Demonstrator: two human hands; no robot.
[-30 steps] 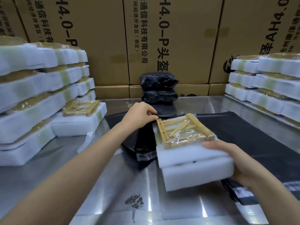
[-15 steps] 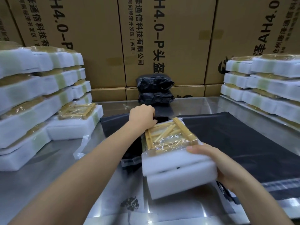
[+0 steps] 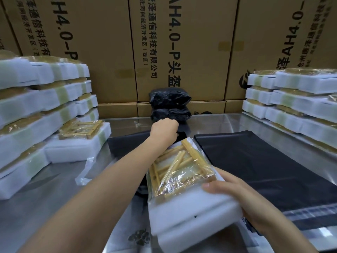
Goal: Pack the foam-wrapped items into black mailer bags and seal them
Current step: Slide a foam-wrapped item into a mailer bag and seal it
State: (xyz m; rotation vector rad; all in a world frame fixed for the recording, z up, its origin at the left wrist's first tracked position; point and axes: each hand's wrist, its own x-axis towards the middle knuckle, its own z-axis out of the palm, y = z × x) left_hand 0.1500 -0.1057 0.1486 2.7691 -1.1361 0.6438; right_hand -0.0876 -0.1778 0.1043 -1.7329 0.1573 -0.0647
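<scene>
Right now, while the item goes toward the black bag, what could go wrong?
1. The left hand grips only one part of the black mailer bag; the mouth may not be wide enough, so the foam could catch.
2. The right hand alone holds the foam-wrapped item by its near end, tilted; it might slip.
3. The loose clear film over the wooden pieces could snag or tear at the bag's edge.

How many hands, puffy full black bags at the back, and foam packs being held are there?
Hands: 2, left hand, right hand
Full black bags: 2, upper bag, lower bag
Foam pack held: 1
Total: 5
</scene>
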